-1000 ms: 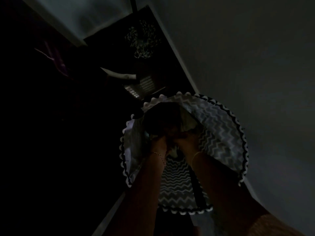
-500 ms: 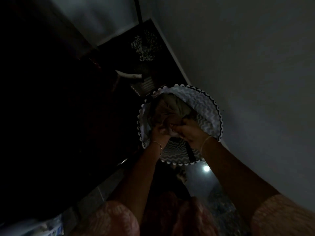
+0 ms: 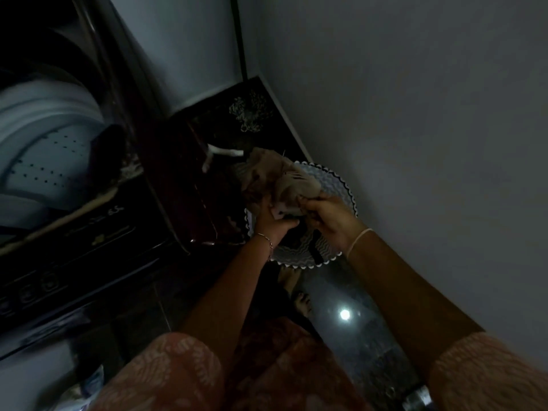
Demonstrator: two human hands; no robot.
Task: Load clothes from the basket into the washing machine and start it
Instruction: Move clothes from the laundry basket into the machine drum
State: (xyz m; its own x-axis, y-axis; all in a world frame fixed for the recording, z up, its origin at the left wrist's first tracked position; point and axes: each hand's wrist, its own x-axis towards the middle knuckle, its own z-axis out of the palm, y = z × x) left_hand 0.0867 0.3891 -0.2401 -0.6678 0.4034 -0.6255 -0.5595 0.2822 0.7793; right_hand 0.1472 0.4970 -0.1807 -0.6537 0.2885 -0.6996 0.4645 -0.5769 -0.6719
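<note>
Holding a crumpled beige garment (image 3: 281, 179) above the round chevron-patterned laundry basket (image 3: 338, 185), over its far-left rim. Gripping the cloth's lower edge with the left hand (image 3: 274, 222), curling the fingers round a fold from below. Pinching the same bundle on its right side with the right hand (image 3: 332, 221), closing thumb and fingers on the fabric. Wearing a thin bracelet (image 3: 268, 240) on the left wrist and a pale band (image 3: 357, 240) on the right. Standing barefoot on the dark glossy floor (image 3: 370, 351), beside the basket sitting at the floor's right edge against the grey wall (image 3: 415, 114). Facing a dark top-loading washing machine (image 3: 98, 238) just left of the basket, lid up, showing its pale perforated drum (image 3: 44, 149) and something dark at the drum's right side, too dim to make out. Catching a round lamp reflection (image 3: 344, 315) on the floor near the feet (image 3: 301, 302).
</note>
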